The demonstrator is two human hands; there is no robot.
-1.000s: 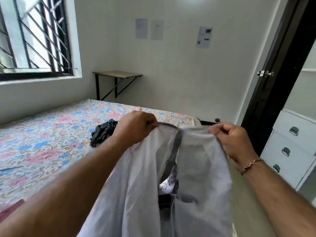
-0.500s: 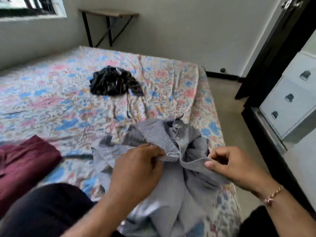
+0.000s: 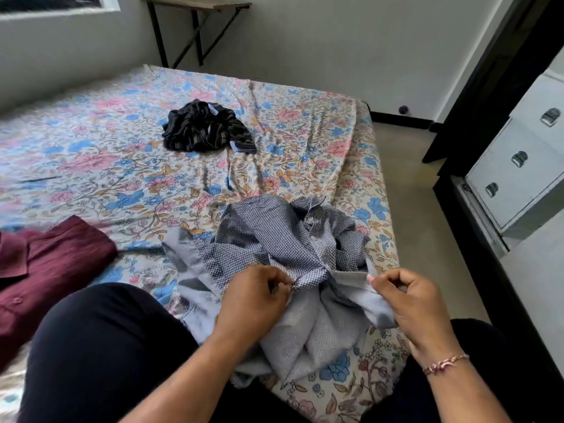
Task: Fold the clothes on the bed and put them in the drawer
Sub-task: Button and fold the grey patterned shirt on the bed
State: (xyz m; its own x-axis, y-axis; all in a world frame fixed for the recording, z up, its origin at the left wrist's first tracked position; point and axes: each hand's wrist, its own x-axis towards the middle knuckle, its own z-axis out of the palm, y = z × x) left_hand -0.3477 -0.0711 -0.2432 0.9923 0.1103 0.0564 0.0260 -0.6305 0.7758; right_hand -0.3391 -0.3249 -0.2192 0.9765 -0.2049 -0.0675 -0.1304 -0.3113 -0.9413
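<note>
Head view, single entry.

Item: blue-and-white small-checked cotton shirt (image 3: 283, 239), lower centre of the frame. It lies rumpled on the bed with the floral-print sheet (image 3: 128, 154), its paler inner side showing nearest the viewer. Probably set down there so it can be spread flat before folding.

Item: left hand (image 3: 253, 297), lower centre. Thumb and fingertips pinch a bunched edge of the checked shirt.

Item: right hand (image 3: 412, 300), lower right of centre, a thin pink bracelet (image 3: 444, 363) at the wrist. Fingers curl round a pale hem of the same shirt. The two grips sit apart along one edge, which suggests the person means to pull the cloth taut and straighten it.

Item: maroon collared shirt (image 3: 45, 270), left edge of the frame. It lies flat and squared on the bed, seemingly already folded and waiting to be put away.

Item: dark striped garment (image 3: 204, 126), upper centre. A loose heap on the bed, well apart from both hands, not yet folded.

Item: white chest of drawers with metal cup handles (image 3: 518, 166), right edge of the frame, standing on the floor beside the bed. The visible drawers look closed.

Item: wall-mounted wooden shelf on black brackets (image 3: 195, 3), top of the frame.

Item: dark trouser legs (image 3: 100, 346), bottom of the frame, either side of the checked shirt.
</note>
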